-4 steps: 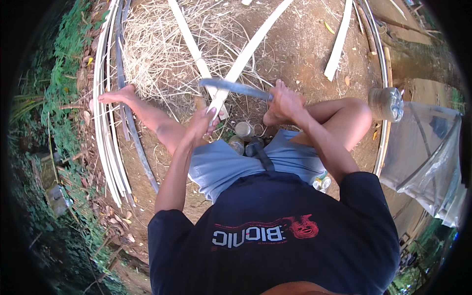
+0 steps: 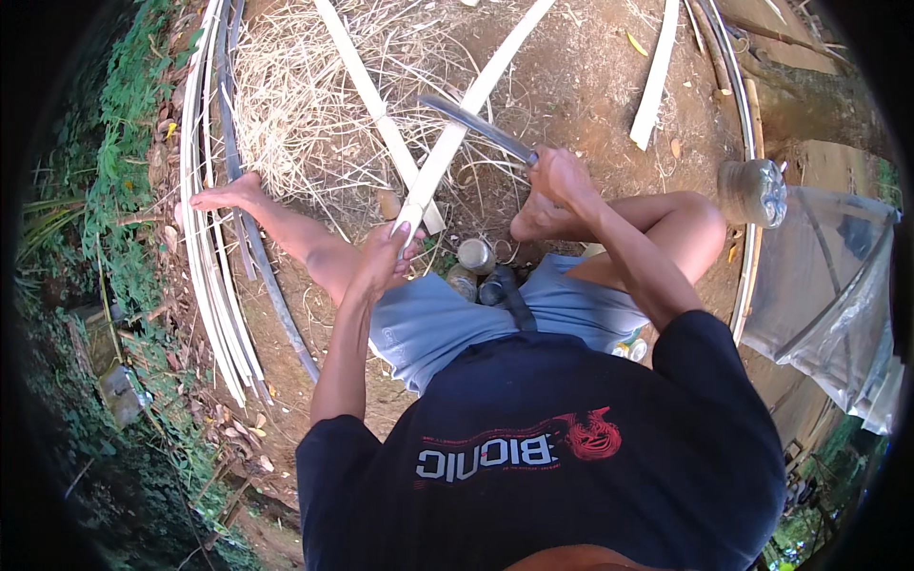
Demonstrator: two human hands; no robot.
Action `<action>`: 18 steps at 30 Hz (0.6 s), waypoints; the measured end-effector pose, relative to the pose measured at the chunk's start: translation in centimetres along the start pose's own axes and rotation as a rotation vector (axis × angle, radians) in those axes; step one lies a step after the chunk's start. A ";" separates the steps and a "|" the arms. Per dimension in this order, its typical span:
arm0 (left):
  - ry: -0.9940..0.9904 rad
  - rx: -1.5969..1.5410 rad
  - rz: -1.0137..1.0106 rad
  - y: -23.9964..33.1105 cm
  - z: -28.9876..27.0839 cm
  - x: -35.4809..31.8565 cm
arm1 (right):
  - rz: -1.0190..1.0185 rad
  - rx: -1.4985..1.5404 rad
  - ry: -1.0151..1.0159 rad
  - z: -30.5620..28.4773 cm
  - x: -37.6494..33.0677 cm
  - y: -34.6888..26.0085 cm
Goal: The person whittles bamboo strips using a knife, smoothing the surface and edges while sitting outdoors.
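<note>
My left hand point(image 2: 387, 253) is closed around the near end of a long, pale bamboo strip point(image 2: 440, 164), which slants away to the upper right. In my right hand point(image 2: 562, 179) is the handle of a long-bladed knife point(image 2: 495, 137), its grip mostly hidden by my fingers. The blade lies across the strip, well beyond my left hand; whether its edge bites into the strip I cannot tell. Under the held strip, a second pale strip point(image 2: 360, 80) lies on the ground and crosses it.
A heap of thin shavings point(image 2: 295, 105) covers the ground ahead on the left. Bundled long strips point(image 2: 206, 228) run along the left side. Another strip point(image 2: 655, 81) lies ahead right. Jars point(image 2: 475, 255) stand between my legs, and a plastic bottle point(image 2: 762, 193) is beyond my right knee.
The knife blade has moved away from my left hand, farther up the strip, and tilts more steeply. My left hand keeps its hold.
</note>
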State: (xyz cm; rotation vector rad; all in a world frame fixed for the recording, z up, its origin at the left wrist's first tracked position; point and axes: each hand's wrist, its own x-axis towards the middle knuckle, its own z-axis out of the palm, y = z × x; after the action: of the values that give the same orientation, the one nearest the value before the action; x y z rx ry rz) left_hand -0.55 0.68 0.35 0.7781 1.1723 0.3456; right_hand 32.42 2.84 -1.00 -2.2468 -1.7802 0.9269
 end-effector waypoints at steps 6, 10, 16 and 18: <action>0.044 0.001 -0.070 -0.1 1.7 -2.5 | -0.240 -0.362 -0.018 0.0 -1.4 2.2; 0.048 0.013 -0.036 -0.8 1.0 -2.1 | -0.195 -0.340 -0.202 -1.5 -0.9 0.3; 0.077 0.026 -0.101 -0.4 1.1 -5.8 | -0.063 -0.330 -0.083 -2.1 2.3 3.2; 0.111 0.090 -0.098 -1.3 0.1 -5.9 | 0.010 -0.137 -0.084 -1.5 2.4 3.3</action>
State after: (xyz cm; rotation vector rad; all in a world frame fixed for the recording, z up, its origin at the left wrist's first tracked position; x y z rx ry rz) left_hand -2.87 -3.87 3.54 0.7846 1.3326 0.2586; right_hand 36.23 4.48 -2.22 -2.3331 -1.9251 0.9416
